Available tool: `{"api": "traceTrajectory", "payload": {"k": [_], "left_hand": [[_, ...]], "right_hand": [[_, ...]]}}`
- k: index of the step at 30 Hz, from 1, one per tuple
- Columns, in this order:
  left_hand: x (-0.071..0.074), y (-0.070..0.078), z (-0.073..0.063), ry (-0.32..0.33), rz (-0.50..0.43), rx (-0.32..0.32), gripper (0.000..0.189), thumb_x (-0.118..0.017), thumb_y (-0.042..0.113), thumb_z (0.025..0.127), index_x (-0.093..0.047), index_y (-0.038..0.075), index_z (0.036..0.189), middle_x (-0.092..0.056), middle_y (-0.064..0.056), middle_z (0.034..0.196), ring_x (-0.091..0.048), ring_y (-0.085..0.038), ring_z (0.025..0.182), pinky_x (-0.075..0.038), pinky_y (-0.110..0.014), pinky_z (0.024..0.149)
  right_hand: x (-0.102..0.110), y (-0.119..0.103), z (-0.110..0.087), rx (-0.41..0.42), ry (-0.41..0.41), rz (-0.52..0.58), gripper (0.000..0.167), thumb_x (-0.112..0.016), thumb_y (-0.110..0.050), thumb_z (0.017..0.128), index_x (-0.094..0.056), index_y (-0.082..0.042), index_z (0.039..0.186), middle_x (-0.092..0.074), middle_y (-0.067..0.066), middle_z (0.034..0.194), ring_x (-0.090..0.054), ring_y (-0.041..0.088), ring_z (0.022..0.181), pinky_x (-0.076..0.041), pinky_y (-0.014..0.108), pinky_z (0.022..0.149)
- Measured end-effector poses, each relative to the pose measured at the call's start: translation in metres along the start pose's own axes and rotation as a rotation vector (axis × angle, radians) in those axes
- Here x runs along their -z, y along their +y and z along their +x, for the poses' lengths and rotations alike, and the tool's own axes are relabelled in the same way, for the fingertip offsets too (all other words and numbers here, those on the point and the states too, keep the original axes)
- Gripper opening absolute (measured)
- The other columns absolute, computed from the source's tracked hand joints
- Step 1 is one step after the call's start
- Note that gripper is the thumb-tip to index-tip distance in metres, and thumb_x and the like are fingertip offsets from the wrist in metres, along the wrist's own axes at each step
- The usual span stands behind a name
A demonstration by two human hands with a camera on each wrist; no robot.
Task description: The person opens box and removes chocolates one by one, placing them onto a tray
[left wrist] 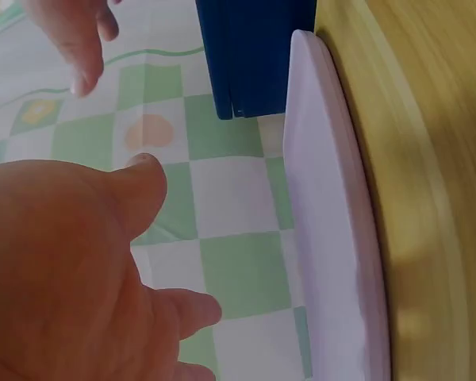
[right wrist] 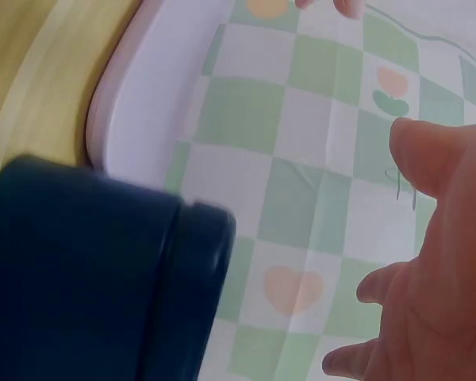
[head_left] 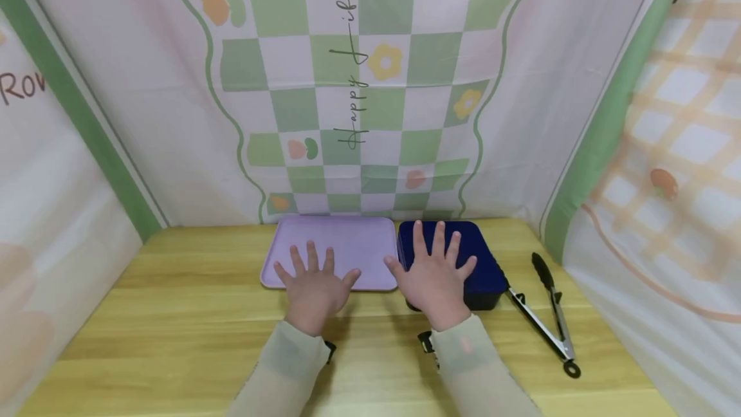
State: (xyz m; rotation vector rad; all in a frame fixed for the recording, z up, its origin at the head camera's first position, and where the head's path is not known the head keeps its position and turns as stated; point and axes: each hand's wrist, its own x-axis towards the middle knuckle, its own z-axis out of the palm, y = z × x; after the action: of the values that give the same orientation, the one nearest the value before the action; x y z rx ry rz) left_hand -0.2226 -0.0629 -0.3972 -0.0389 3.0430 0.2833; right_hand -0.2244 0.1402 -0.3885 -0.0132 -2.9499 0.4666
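Both hands are held out with fingers spread, and neither holds anything. In the head view my left hand (head_left: pixel 317 291) overlaps the front of a lilac tray (head_left: pixel 353 243); the left wrist view shows this hand (left wrist: pixel 71 254) raised above the tray's level (left wrist: pixel 325 206). My right hand (head_left: pixel 434 282) overlaps a dark navy lidded box (head_left: pixel 475 250). In the right wrist view that hand (right wrist: pixel 436 262) hangs apart from the box (right wrist: pixel 79 270). A pair of black-tipped metal tongs (head_left: pixel 541 327) lies splayed on the table, right of the box.
Tray, box and tongs rest on a wooden table (head_left: pixel 173 314), with tray and box side by side at its back edge. Behind rises a green-and-white checkered curtain (head_left: pixel 382 108) with printed lettering. More patterned cloth (head_left: pixel 671 211) hangs along the right side.
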Motion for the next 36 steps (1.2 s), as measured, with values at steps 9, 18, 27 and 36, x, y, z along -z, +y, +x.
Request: {"api": "traceTrajectory", "payload": {"k": [9,18,27,36], "left_hand": [[-0.009,0.012,0.011,-0.043,-0.288,-0.147,0.088,-0.036,0.071,0.095,-0.021,0.014,0.16,-0.016,-0.021,0.162,-0.013,-0.046,0.146,-0.009,-0.073,0.11],[-0.025,0.044,0.015,-0.159,-0.64,-0.409,0.092,-0.066,0.053,0.092,-0.02,0.01,0.159,-0.031,-0.014,0.158,-0.031,-0.032,0.143,-0.029,-0.048,0.115],[-0.038,0.065,0.012,-0.189,-0.559,-0.399,0.094,-0.059,0.063,0.091,-0.021,0.011,0.16,-0.036,-0.016,0.155,-0.038,-0.032,0.139,-0.037,-0.051,0.11],[-0.044,0.07,0.013,-0.159,-0.374,-0.43,0.087,-0.046,0.066,0.096,-0.025,0.008,0.158,-0.048,-0.019,0.146,-0.05,-0.032,0.128,-0.045,-0.047,0.102]], "right_hand": [[0.021,0.046,0.005,-0.06,-0.015,0.043,0.102,-0.037,-0.079,0.089,0.0,-0.016,0.161,0.012,0.03,0.16,0.02,0.054,0.14,0.006,0.086,0.095],[0.05,0.107,0.007,-0.108,-0.196,0.139,0.103,-0.055,-0.06,0.095,-0.002,0.003,0.157,0.0,0.045,0.152,-0.017,0.064,0.133,-0.03,0.078,0.095],[0.039,0.12,0.006,-0.112,-0.324,0.229,0.102,-0.061,-0.051,0.095,-0.006,0.011,0.154,-0.02,0.043,0.149,-0.027,0.061,0.132,-0.035,0.071,0.099],[0.031,0.12,0.007,-0.109,-0.314,0.207,0.105,-0.064,-0.054,0.092,-0.008,0.008,0.155,-0.013,0.048,0.147,-0.027,0.064,0.129,-0.036,0.072,0.097]]}}
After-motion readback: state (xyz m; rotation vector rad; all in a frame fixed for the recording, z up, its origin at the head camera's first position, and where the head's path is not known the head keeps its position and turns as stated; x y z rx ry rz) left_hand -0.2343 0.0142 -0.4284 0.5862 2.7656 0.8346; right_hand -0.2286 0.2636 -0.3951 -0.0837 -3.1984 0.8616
